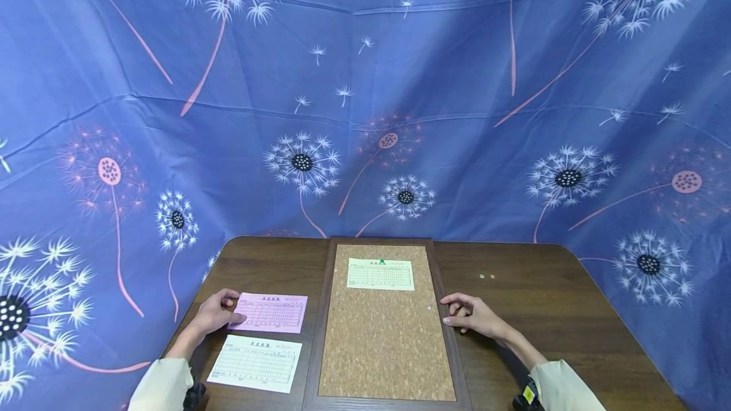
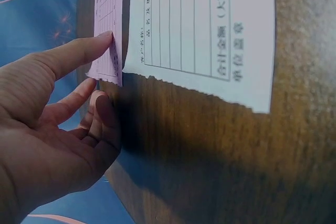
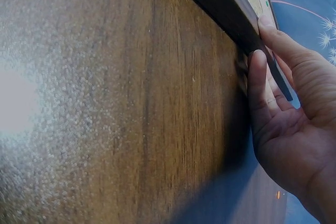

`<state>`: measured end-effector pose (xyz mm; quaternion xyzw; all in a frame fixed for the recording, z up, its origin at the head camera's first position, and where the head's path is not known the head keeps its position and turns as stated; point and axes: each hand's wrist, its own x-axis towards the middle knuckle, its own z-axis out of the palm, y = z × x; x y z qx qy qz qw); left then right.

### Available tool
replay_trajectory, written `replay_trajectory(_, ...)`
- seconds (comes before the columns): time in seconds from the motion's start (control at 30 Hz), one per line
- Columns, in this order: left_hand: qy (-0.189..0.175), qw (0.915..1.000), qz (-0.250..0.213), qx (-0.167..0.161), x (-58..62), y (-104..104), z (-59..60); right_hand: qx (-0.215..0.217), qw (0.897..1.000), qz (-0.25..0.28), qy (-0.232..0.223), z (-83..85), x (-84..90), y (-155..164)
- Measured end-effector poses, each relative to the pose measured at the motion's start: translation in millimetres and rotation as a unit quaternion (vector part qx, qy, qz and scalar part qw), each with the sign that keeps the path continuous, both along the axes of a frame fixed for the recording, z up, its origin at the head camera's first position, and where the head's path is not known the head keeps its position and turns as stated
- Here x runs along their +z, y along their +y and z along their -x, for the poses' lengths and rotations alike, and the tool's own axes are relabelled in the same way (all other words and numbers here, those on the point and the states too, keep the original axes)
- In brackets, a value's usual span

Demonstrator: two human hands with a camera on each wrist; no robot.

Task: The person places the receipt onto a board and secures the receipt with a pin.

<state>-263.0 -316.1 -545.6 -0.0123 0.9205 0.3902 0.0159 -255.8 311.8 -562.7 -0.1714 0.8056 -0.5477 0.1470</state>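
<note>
a blue dandelion-print cloth (image 1: 434,81) hangs as backdrop behind and beside the dark wooden table (image 1: 548,284).

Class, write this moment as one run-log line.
left hand: pinches pink slip edge | right hand: rests against cork board frame | white slip: loose on table | green slip: pinned

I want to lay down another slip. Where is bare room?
The cork board is bare below the green slip. The table is bare right of the right hand. It is crowded on the left: pink slip, white slip, left hand.
</note>
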Motion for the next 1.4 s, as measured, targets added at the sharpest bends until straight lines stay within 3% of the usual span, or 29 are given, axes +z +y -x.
replay_trajectory(0.17, -0.03, 0.9994, -0.003, 0.017, 6.3, 5.2, 0.6, 0.001, 1.0, 0.013, 0.005, 0.0, -0.3, 0.2)
replay_trajectory(0.3, -0.03, 0.9992, -0.009, 0.026, 5.8, 5.9, 0.4, 0.001, 1.0, 0.013, 0.005, 0.1, -1.3, 0.8)
replay_trajectory(0.6, -0.009, 0.9977, -0.032, 0.059, 1.8, 5.2, -3.0, -0.003, 1.0, 0.005, 0.002, -0.2, -0.9, 0.2)
replay_trajectory(0.83, 0.006, 0.998, -0.025, 0.059, -0.3, 3.8, -3.7, -0.008, 1.0, -0.005, 0.005, 0.2, -3.2, -0.1)
replay_trajectory(1.03, -0.039, 0.9957, -0.067, 0.052, 5.1, 3.5, -6.3, -0.008, 1.0, -0.006, 0.0, 0.7, -5.6, 0.7)
replay_trajectory(1.23, -0.099, 0.9817, -0.16, 0.032, 6.5, 2.8, -8.9, -0.006, 1.0, -0.005, -0.001, 0.6, -6.3, 1.8)
replay_trajectory(1.4, -0.108, 0.9793, -0.168, 0.033, 6.5, 2.3, -8.3, -0.01, 1.0, -0.001, -0.002, -0.1, -6.1, 1.8)
